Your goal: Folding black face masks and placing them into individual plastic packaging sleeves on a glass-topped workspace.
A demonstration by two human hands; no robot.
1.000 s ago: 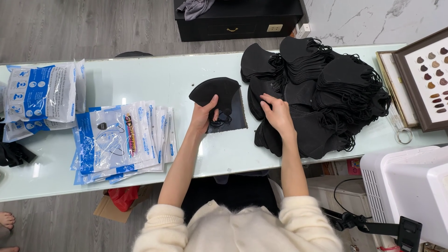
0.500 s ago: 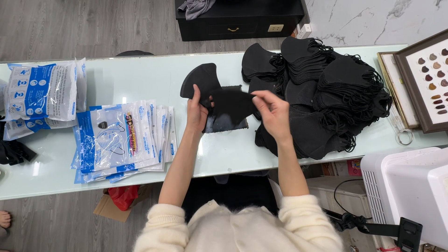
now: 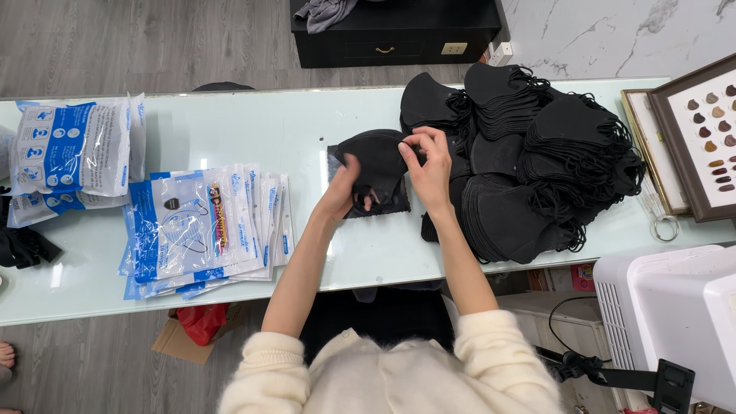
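Seen from above, a person in a cream sweater stands at a long, pale glass-topped bench [image 3: 307, 130] and holds a black face mask [image 3: 377, 162] in both hands, just above the bench near its middle. The left hand [image 3: 343, 193] grips the mask's lower left part, fingers closed on the fabric with the thumb on top. The right hand [image 3: 431, 165] pinches the mask's upper right edge, fingers curled narrow around it. Directly under the mask lies a dark flat square mat [image 3: 383, 205], partly hidden by the mask and hands. Just right of the mask, touching the right hand's side, sits a big heap of black masks [image 3: 537, 161] stacked in several leaning piles with ear loops trailing. Further right of the mask, at the bench's end, lies a brown wooden framed board with rows of small oval colour samples [image 3: 701, 138]. To the left of the mask, well apart from it, a fanned stack of blue-and-white plastic pouches [image 3: 203, 226] lies flat, and beyond that, at the bench's left end, a fuller blue-and-white bag [image 3: 77, 149]. Below and right of the mask, off the bench, stands a white boxy appliance [image 3: 675, 307].
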